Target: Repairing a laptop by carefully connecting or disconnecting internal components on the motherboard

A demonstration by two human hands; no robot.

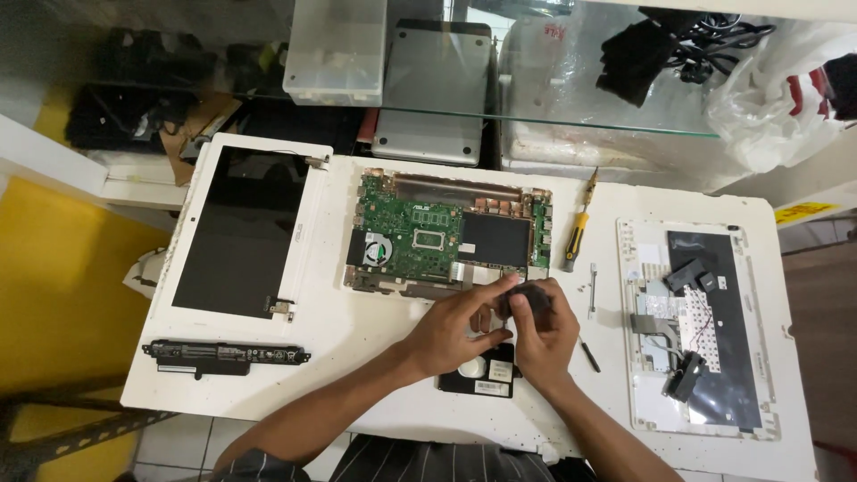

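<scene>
My right hand grips a small dark part just above the white table. Fingers of my left hand pinch the same part from the left. Both hands hover over a black hard drive lying near the table's front edge. Right behind them lies a green laptop motherboard with a fan at its left and a black patch at its right.
A white laptop screen panel lies at left, a long black battery in front of it. A yellow-handled screwdriver, a small black screwdriver and a white keyboard case lie at right. A glass shelf stands behind.
</scene>
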